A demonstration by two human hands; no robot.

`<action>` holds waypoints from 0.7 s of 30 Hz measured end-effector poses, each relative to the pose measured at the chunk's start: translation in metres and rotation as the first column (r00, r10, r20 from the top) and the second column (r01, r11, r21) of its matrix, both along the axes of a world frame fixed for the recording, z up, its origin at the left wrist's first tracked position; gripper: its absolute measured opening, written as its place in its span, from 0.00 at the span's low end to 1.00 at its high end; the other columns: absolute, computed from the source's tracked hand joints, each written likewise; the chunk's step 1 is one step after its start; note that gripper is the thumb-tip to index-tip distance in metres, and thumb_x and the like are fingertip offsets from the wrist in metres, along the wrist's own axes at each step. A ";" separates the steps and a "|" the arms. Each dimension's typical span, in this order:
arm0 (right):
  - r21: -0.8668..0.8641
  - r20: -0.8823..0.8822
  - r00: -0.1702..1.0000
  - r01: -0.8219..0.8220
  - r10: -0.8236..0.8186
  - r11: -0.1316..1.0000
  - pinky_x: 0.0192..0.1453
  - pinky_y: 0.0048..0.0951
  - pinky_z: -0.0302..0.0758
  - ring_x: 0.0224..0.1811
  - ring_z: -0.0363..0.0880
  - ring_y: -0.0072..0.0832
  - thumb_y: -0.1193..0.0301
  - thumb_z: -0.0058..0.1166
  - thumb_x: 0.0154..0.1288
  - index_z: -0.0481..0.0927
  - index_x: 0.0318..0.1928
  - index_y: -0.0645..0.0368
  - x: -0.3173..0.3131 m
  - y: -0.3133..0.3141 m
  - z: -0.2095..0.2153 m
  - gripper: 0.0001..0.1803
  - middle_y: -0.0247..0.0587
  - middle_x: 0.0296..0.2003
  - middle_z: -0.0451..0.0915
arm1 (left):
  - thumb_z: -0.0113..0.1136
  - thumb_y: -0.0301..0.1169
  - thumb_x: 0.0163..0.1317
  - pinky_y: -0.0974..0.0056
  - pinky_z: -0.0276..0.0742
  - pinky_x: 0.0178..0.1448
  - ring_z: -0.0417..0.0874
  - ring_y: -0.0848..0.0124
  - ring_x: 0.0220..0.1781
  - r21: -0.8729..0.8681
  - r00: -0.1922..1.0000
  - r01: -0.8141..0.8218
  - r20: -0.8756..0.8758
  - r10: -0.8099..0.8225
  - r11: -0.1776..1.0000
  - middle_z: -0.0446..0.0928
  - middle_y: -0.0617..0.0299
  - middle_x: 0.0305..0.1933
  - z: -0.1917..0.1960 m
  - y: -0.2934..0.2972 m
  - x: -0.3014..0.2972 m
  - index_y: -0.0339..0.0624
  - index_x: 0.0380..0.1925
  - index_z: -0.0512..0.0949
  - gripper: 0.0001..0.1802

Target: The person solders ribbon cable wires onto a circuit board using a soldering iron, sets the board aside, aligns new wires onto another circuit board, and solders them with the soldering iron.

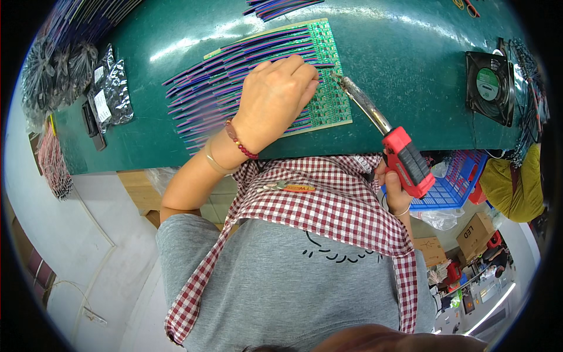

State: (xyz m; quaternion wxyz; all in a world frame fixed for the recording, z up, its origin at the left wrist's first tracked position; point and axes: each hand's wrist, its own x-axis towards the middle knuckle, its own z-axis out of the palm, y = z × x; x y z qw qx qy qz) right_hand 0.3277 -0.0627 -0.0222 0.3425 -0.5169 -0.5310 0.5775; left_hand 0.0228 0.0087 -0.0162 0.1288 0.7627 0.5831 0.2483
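Note:
My left hand (275,97) reaches over a green circuit board panel (329,44), its fingers pinched on a dark wire (324,66) whose end sticks out past the fingertips. Rows of thin blue, black and pinkish ribbon wires (246,48) run leftward from the panel. My right hand (397,190) is wrapped round the red and black handle of a soldering gun (404,161). Its metal shaft slants up and left, and the tip sits over the panel, close to the wire end. Whether tip and wire touch is too small to tell.
The green table (404,70) carries a black fan (489,85) at right and more wires (281,8) at the far edge. Plastic bags (110,88) and wire bundles lie at left. A blue basket (448,188) and cardboard boxes (475,234) stand below, at right.

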 end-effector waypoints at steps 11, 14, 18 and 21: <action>0.236 0.154 0.971 -0.215 0.182 0.948 0.30 0.26 0.72 0.24 0.71 0.21 0.64 0.55 0.71 0.73 0.55 0.69 0.012 -0.005 -0.023 0.21 0.40 0.31 0.77 | 0.66 0.30 0.56 0.59 0.74 0.36 0.80 0.60 0.31 0.003 1.000 -0.008 0.015 0.008 1.000 0.77 0.62 0.29 0.000 -0.001 0.000 0.45 0.29 0.81 0.04; 0.087 0.161 0.985 -0.079 0.065 0.993 0.35 0.31 0.77 0.30 0.83 0.35 0.70 0.61 0.58 0.84 0.40 0.64 0.008 -0.005 -0.014 0.11 0.45 0.33 0.83 | 0.66 0.30 0.56 0.59 0.74 0.36 0.80 0.60 0.31 0.014 1.000 0.001 0.012 -0.001 1.000 0.77 0.62 0.30 0.000 0.000 0.001 0.45 0.29 0.81 0.04; 0.133 0.252 0.963 -0.137 0.100 0.982 0.35 0.31 0.77 0.29 0.82 0.34 0.70 0.62 0.57 0.85 0.39 0.63 0.008 -0.003 -0.013 0.11 0.44 0.32 0.84 | 0.66 0.30 0.56 0.59 0.75 0.36 0.80 0.60 0.31 -0.007 1.000 -0.003 0.014 0.003 1.000 0.77 0.62 0.30 0.000 0.000 0.000 0.44 0.30 0.81 0.04; 0.131 0.153 0.987 -0.066 0.046 0.989 0.34 0.31 0.77 0.28 0.82 0.34 0.70 0.62 0.57 0.85 0.38 0.63 0.004 -0.004 -0.008 0.10 0.43 0.31 0.83 | 0.66 0.30 0.56 0.58 0.75 0.36 0.80 0.60 0.31 0.001 1.000 0.000 0.011 0.000 1.000 0.77 0.62 0.30 0.000 -0.001 0.000 0.44 0.30 0.81 0.04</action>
